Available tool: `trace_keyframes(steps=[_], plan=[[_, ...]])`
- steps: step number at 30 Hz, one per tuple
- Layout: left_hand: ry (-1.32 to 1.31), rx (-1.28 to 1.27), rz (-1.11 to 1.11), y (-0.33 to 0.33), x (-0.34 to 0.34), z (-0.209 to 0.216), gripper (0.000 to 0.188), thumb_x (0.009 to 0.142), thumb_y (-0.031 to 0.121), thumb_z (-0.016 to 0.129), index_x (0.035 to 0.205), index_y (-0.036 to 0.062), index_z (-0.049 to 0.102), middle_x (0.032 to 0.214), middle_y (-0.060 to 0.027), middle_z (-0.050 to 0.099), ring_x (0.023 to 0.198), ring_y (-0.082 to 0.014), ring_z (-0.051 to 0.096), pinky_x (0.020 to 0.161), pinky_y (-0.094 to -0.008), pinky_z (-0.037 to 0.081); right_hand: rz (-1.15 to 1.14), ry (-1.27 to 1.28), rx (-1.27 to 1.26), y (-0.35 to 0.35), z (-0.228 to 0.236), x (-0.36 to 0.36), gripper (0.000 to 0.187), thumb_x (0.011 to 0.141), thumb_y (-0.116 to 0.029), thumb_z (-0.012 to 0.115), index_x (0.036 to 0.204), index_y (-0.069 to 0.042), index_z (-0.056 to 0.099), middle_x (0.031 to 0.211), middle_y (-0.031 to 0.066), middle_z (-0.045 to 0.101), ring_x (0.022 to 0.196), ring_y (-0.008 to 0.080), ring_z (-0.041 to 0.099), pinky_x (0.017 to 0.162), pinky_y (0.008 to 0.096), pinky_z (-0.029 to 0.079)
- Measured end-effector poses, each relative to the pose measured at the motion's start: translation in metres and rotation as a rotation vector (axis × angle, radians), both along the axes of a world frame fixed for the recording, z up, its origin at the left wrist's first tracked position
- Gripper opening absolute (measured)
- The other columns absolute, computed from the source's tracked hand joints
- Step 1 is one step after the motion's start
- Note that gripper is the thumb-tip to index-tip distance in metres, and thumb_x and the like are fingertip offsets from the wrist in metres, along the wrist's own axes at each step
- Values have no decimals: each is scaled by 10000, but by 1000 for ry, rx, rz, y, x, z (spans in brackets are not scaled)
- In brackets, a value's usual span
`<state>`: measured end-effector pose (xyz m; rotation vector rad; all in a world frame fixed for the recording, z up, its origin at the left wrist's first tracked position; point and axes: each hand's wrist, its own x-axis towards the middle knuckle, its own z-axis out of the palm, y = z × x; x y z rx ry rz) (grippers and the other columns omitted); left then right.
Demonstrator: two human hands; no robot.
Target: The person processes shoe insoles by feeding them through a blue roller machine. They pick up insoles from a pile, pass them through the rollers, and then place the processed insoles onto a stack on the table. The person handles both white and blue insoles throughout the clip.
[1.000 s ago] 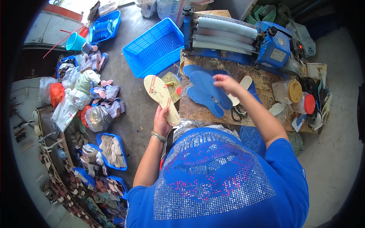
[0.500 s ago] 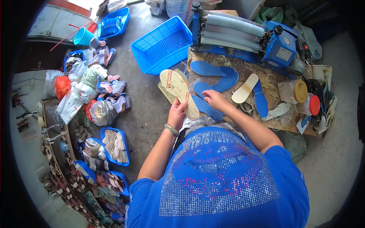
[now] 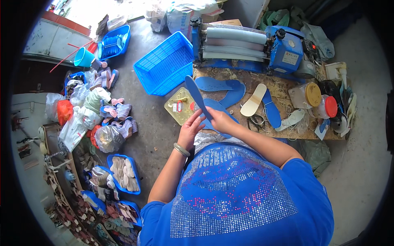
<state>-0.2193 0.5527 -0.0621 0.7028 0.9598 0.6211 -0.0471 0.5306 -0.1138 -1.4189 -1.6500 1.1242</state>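
A dark blue insole point(image 3: 195, 95) stands tilted nearly edge-on in front of me. My right hand point(image 3: 220, 122) grips its lower end from the right, and my left hand point(image 3: 191, 129) closes against it from the left, fingers extended along it. The beige printed insoles no longer show; the blue one may hide them. On the workbench point(image 3: 246, 110) just beyond my hands lie overlapping blue insoles point(image 3: 232, 97). Farther right are a cream insole point(image 3: 253, 100) and another blue insole point(image 3: 271, 110). A yellowish square can point(image 3: 174, 107) shows left of the held insole.
A roller machine point(image 3: 236, 41) stands at the bench's far side, beside a blue plastic basket point(image 3: 162, 65). Tubs with a yellow lid point(image 3: 313, 94) and a red lid point(image 3: 330, 107) are on the right. Slippers, bags and a tray of insoles point(image 3: 124, 174) cover the left floor.
My right hand has lifted a blue insole off the bench and brought it to my left hand. The beige insoles have gone from sight, exposing the can. The view has shifted slightly.
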Motion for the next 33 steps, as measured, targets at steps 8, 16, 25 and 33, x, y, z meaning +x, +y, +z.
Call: trace_keyframes(steps=[8, 16, 25, 33], plan=[[-247, 613, -116, 17, -34, 183, 194, 830, 163, 572, 866, -27, 588, 793, -101, 597, 724, -192, 587, 633, -330, 492, -415, 715, -552, 4, 17, 63, 309, 856, -36, 538, 1153, -26, 452, 957, 66, 612, 863, 136, 609, 754, 301, 517], [-1122, 1316, -693, -4, -40, 339, 139, 772, 156, 578, 708, 33, 572, 668, -82, 557, 609, -209, 571, 519, -361, 465, -580, 816, -548, 43, 18, 84, 242, 892, -81, 505, 1125, -66, 442, 897, 80, 628, 758, 180, 649, 646, 318, 560], [-1139, 1408, -665, 6, -27, 337, 123, 775, 139, 558, 684, 57, 554, 657, -64, 536, 611, -197, 563, 515, -343, 448, -650, 766, -558, 80, 2, 110, 260, 883, -99, 517, 1137, -79, 465, 959, 59, 606, 786, 170, 637, 682, 315, 544], [-1123, 1404, -628, 33, -17, 323, 125, 778, 124, 541, 662, 78, 539, 648, -48, 517, 612, -187, 556, 512, -328, 432, -626, -114, -375, 137, 17, 155, 313, 830, -222, 598, 1074, -34, 544, 910, 151, 648, 778, 271, 641, 676, 373, 521]])
